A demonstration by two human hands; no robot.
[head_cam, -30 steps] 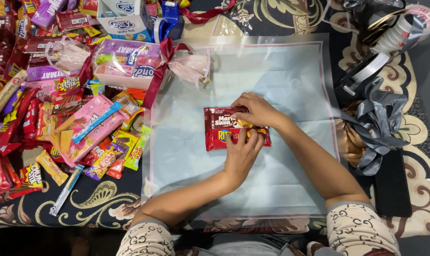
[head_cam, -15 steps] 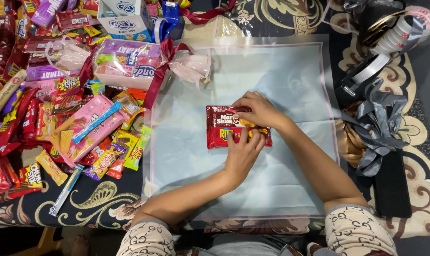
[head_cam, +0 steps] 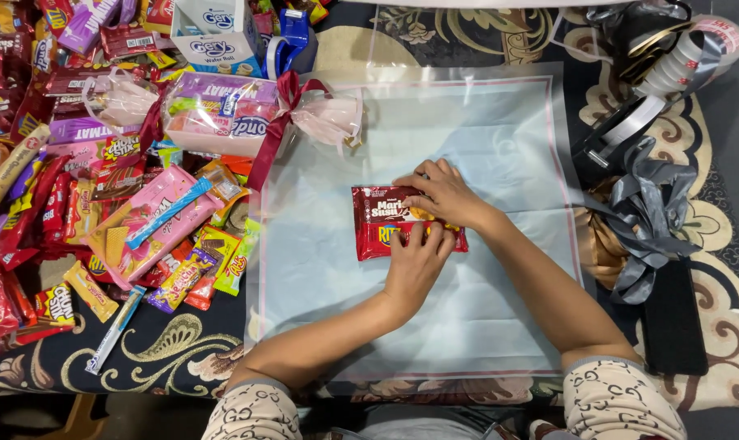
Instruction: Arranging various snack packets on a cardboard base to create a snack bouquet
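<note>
Two red snack packets (head_cam: 379,220) lie side by side in the middle of a clear plastic sheet (head_cam: 483,318) spread on the patterned table. My left hand (head_cam: 414,265) rests its fingers on the lower packet's front edge. My right hand (head_cam: 444,194) presses flat on the upper packet's right half. Both hands touch the packets with fingers spread, and neither lifts them.
A heap of colourful snack packets (head_cam: 141,220) covers the left of the table. A wrapped gift parcel with a dark red ribbon (head_cam: 222,114) lies at the sheet's upper left. Grey ribbon (head_cam: 646,220), a tape dispenser (head_cam: 614,138) and a black flat object (head_cam: 672,318) lie at the right.
The packets and both hands have shifted very slightly to the right; otherwise the scene is the same.
</note>
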